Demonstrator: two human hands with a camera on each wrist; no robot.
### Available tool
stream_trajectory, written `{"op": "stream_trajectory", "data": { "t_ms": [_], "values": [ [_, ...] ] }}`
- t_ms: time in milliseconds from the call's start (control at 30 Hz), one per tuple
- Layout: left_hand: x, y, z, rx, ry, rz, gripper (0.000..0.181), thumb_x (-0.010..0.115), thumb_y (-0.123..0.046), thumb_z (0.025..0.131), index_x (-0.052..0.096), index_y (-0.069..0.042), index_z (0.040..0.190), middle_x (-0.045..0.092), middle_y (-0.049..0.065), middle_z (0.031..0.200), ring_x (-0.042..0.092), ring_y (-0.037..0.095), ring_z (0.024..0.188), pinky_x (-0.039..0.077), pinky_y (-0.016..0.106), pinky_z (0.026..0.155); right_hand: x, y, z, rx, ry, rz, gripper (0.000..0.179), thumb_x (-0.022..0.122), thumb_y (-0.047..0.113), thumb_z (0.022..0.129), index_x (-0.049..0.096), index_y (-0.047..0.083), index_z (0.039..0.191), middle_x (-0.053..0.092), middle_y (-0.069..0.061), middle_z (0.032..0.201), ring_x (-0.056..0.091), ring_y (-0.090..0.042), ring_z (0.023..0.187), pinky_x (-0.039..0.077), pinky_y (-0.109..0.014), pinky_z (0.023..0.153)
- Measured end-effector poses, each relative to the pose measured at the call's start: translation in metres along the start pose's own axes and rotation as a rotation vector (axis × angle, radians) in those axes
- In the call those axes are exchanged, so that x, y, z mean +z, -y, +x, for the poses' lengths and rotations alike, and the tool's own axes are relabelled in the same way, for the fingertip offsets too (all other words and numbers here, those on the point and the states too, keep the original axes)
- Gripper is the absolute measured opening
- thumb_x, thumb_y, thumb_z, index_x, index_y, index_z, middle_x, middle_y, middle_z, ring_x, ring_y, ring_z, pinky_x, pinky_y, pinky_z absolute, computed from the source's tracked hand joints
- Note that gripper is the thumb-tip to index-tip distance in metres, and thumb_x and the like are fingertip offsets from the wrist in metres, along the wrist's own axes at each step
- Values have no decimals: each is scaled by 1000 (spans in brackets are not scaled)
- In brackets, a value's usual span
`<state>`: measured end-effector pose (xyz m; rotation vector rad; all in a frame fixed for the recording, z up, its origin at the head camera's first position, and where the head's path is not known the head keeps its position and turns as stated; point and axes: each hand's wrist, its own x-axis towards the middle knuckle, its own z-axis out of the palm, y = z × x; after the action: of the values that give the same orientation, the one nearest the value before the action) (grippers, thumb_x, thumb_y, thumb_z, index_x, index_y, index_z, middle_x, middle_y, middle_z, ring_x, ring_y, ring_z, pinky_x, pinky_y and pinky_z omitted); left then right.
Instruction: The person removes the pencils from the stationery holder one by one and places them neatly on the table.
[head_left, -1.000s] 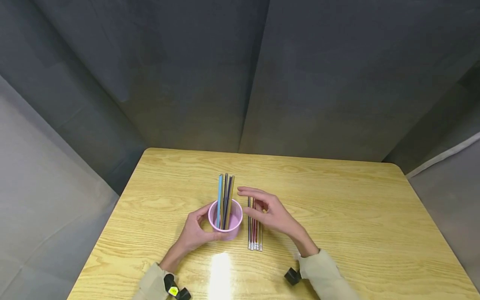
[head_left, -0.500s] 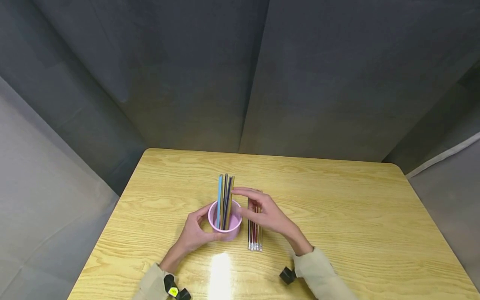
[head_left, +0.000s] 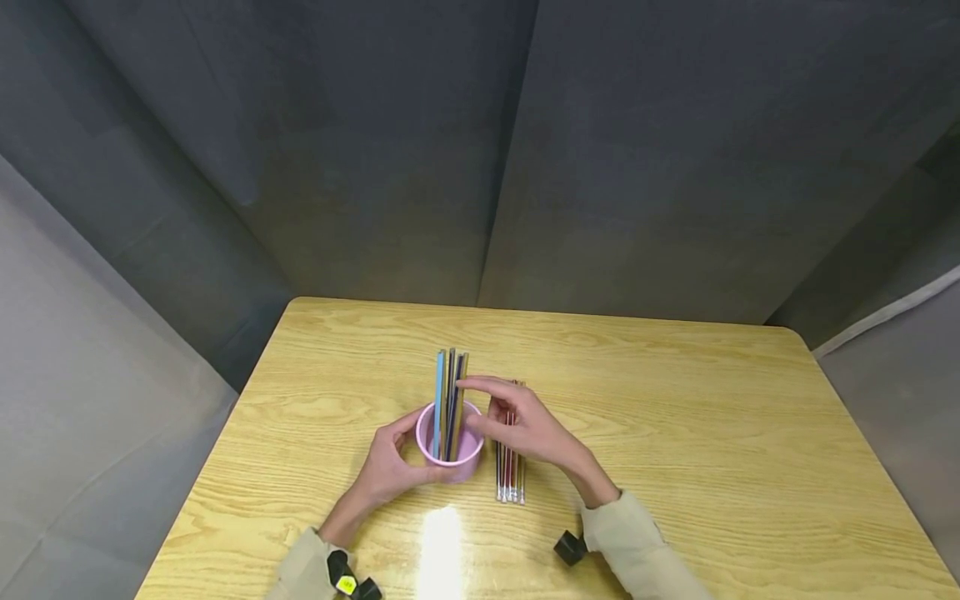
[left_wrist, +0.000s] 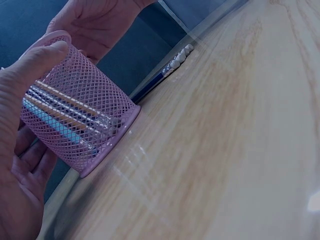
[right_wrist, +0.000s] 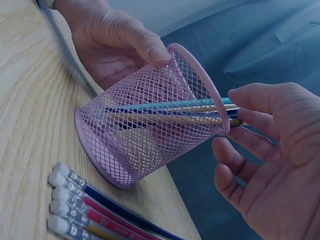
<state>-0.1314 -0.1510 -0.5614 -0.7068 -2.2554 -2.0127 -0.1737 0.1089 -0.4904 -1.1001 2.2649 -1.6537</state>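
A pink mesh pencil cup (head_left: 465, 472) stands upright on the wooden table. My left hand (head_left: 393, 462) grips its left side, thumb near the rim in the left wrist view. Several pencils (head_left: 450, 392), one light blue, lean together inside the cup and stick out above it. My right hand (head_left: 528, 425) hovers at the cup's right rim with loosely bent fingers. Its fingertips come up to the pencils; whether they touch cannot be told. Below that hand more pencils (right_wrist: 107, 212), dark blue, red and yellow, lie side by side, white eraser ends toward me.
The wooden table (head_left: 712, 417) stretches away to both sides, with a bright glare patch in front of the cup. Dark grey cloth (head_left: 375, 167) hangs behind its far edge, and paler cloth (head_left: 90, 400) hangs at the left.
My right hand has moved left from above the lying pencils to the pencils in the cup. The left hand and the cup have stayed in place.
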Motion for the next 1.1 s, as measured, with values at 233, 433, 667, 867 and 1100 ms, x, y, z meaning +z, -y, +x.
{"op": "stream_trajectory", "data": {
  "t_ms": [233, 433, 667, 867, 1100],
  "values": [
    [0, -1, -1, 0, -2, -1, 85, 97, -6, 69, 59, -3, 145, 67, 15, 139, 63, 24, 128, 50, 33, 112, -1, 2, 0, 21, -16, -10, 46, 72, 12, 99, 62, 14, 144, 68, -5, 109, 53, -13, 64, 45, -21, 51],
    [0, -3, 0, 0, 2, -6, 85, 97, -6, 69, 59, -4, 145, 67, 14, 139, 63, 22, 128, 50, 31, 111, -2, 6, -1, 7, -43, -23, 45, 73, 11, 98, 63, 12, 143, 64, -9, 138, 54, -13, 65, 48, -22, 52],
    [0, -2, 0, 14, 11, -5, 86, 97, -6, 69, 59, -5, 146, 67, 14, 140, 62, 21, 129, 50, 30, 112, -6, 9, -2, -16, -79, -47, 45, 74, 11, 97, 64, 11, 142, 65, -8, 134, 54, -15, 68, 49, -24, 57],
    [0, -2, 1, 14, 12, -16, 86, 97, -5, 69, 58, -4, 146, 66, 14, 141, 62, 23, 130, 49, 31, 113, -10, 10, -2, -42, -103, -63, 47, 73, 8, 97, 63, 9, 142, 66, -8, 126, 53, -17, 69, 48, -24, 57],
    [0, -1, 1, 30, 13, -11, 87, 97, -6, 69, 58, -4, 146, 66, 15, 140, 62, 22, 129, 49, 32, 113, -13, 14, -2, -27, -125, -57, 48, 74, 7, 97, 61, 7, 143, 65, -8, 133, 55, -15, 70, 49, -24, 58]
  ]
}}
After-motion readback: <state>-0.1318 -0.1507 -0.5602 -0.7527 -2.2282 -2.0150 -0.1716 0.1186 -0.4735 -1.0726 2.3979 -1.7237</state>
